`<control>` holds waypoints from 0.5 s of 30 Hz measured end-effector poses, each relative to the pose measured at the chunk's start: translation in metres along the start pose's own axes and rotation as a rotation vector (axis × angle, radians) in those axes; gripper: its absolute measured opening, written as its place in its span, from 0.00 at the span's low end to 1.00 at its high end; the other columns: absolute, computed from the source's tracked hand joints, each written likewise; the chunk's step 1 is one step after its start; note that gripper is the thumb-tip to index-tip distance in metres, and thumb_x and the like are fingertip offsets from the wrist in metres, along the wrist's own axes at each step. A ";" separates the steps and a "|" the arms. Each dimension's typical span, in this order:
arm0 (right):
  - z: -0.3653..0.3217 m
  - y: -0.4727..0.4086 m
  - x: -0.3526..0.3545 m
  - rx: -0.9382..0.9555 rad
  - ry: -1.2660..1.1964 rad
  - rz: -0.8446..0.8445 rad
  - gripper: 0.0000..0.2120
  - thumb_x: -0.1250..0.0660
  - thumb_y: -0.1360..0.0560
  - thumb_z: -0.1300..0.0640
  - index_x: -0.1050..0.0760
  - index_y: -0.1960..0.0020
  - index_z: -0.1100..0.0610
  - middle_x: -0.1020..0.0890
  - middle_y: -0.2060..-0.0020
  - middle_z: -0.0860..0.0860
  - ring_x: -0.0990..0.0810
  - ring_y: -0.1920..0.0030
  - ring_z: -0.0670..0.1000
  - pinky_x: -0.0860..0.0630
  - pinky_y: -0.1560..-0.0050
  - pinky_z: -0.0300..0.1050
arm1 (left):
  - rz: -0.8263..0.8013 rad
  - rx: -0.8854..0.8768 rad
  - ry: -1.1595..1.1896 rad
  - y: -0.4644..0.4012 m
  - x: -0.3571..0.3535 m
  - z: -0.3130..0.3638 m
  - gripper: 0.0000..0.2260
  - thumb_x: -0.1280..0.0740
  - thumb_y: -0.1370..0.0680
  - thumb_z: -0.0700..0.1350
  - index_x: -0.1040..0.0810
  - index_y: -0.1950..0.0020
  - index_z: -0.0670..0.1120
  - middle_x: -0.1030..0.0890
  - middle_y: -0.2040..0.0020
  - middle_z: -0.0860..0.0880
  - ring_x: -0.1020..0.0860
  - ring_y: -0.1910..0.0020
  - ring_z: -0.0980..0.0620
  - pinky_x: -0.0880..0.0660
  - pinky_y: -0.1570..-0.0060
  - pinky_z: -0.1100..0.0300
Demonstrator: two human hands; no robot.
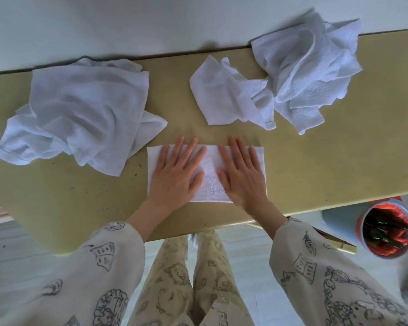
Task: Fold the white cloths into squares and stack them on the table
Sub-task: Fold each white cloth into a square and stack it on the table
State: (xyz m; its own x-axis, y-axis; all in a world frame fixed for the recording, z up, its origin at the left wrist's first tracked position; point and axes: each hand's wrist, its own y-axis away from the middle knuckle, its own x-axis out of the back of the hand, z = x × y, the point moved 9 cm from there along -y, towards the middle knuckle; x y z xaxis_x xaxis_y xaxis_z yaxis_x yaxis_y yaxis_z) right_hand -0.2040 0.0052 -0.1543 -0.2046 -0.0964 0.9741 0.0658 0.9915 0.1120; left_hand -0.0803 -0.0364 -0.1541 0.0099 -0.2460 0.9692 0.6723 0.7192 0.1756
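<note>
Nearby, loose cloth heaps (pixel 80 114) (pixel 292 74) flank the folded cloth (pixel 210 182).

Soft, even daylight, source unclear; faint shadows; wide-angle lens bows the counter (pixel 316 175) edges; corners perhaps slightly blurred.

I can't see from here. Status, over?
Left hand, right hand flat on folded cloth. Loose cloths wait. Nothing in the way.

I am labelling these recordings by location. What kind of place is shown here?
Probably a room at home, though that is not certain. A plain table stands against a white wall, a small bin with a red liner stands on the floor beside it, and the person wears printed, pyjama-like clothes.
</note>
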 end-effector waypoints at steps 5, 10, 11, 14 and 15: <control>0.015 0.004 0.001 -0.064 0.075 0.049 0.27 0.51 0.22 0.42 0.40 0.27 0.52 0.39 0.28 0.63 0.42 0.27 0.62 0.48 0.28 0.57 | 0.006 0.113 -0.063 0.010 -0.002 -0.031 0.26 0.49 0.22 0.57 0.41 0.26 0.47 0.40 0.26 0.41 0.42 0.26 0.42 0.49 0.28 0.44; 0.014 0.002 -0.003 -0.066 0.104 0.010 0.28 0.51 0.23 0.40 0.41 0.26 0.52 0.40 0.28 0.63 0.42 0.27 0.64 0.48 0.29 0.58 | -0.042 0.120 -0.033 0.009 -0.002 -0.030 0.27 0.51 0.21 0.57 0.42 0.26 0.45 0.41 0.26 0.39 0.44 0.26 0.40 0.48 0.28 0.42; 0.015 0.002 -0.003 -0.069 0.113 0.003 0.28 0.51 0.23 0.40 0.42 0.26 0.52 0.40 0.28 0.63 0.42 0.27 0.63 0.49 0.29 0.58 | -0.032 0.104 -0.025 0.010 0.000 -0.031 0.26 0.51 0.21 0.55 0.42 0.26 0.44 0.41 0.26 0.39 0.43 0.26 0.41 0.47 0.28 0.42; 0.014 0.004 -0.001 -0.094 0.093 -0.014 0.28 0.51 0.23 0.41 0.45 0.26 0.52 0.42 0.27 0.63 0.46 0.26 0.62 0.52 0.28 0.59 | 0.077 0.076 0.011 0.011 0.016 -0.040 0.21 0.48 0.20 0.46 0.35 0.30 0.41 0.32 0.30 0.41 0.33 0.31 0.43 0.43 0.30 0.47; 0.011 0.005 0.002 -0.100 0.074 -0.005 0.28 0.51 0.22 0.42 0.45 0.26 0.53 0.43 0.27 0.63 0.47 0.26 0.61 0.53 0.28 0.59 | 0.127 0.095 0.023 0.011 0.025 -0.046 0.18 0.46 0.21 0.44 0.32 0.33 0.41 0.27 0.34 0.42 0.28 0.36 0.43 0.40 0.33 0.49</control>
State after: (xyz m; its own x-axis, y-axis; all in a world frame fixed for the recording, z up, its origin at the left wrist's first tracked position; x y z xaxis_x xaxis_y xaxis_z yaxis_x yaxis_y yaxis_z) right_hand -0.2151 0.0106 -0.1540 -0.1328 -0.1114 0.9849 0.1630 0.9777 0.1326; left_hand -0.0386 -0.0651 -0.1365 0.1083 -0.1632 0.9806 0.5911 0.8037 0.0685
